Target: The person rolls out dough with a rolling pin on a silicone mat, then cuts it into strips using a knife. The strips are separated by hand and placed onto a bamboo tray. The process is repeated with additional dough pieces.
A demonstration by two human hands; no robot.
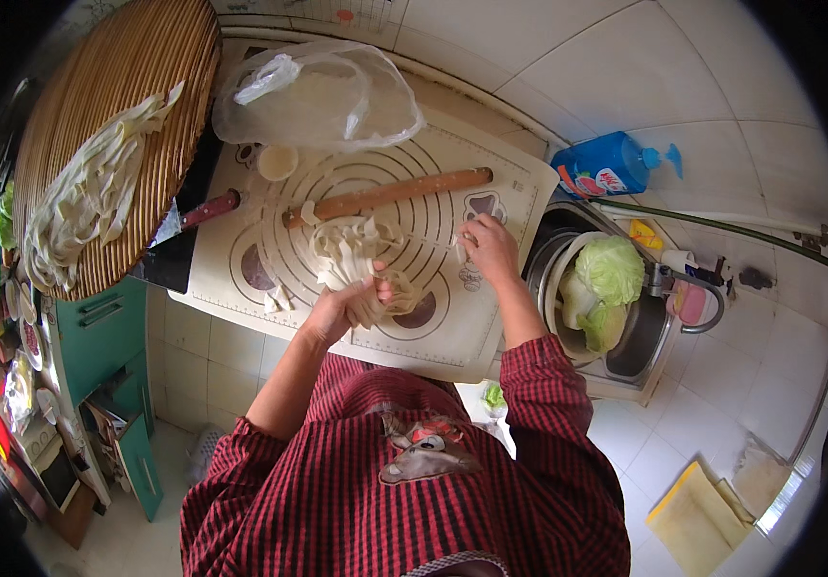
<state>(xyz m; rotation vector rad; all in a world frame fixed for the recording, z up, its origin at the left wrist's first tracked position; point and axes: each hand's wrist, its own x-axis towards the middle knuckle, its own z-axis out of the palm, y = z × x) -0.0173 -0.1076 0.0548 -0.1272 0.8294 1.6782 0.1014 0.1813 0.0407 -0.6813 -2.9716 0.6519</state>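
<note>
My left hand [345, 306] is closed around a bundle of wide flat noodles [352, 249], fanned out above the thumb and dangling below the fingers. It is over a pale silicone kneading mat [457, 342] printed with circles. To the right, my right hand [491, 249] has its fingertips pinched on a small pale strip of dough [461, 250]. A wooden rolling pin [399, 192] lies across the mat, beyond the noodles. Dough scraps [278, 299] are left of my left hand. A knife with a red handle [210, 209] rests at the mat's left edge.
More noodles [89, 195] lie on a round stalk tray [111, 58] at left. A clear plastic bag [313, 94] and a small round container [277, 163] are at the back. Cabbages [608, 270] sit in a basin in the sink [633, 353], near a blue pump bottle [601, 166].
</note>
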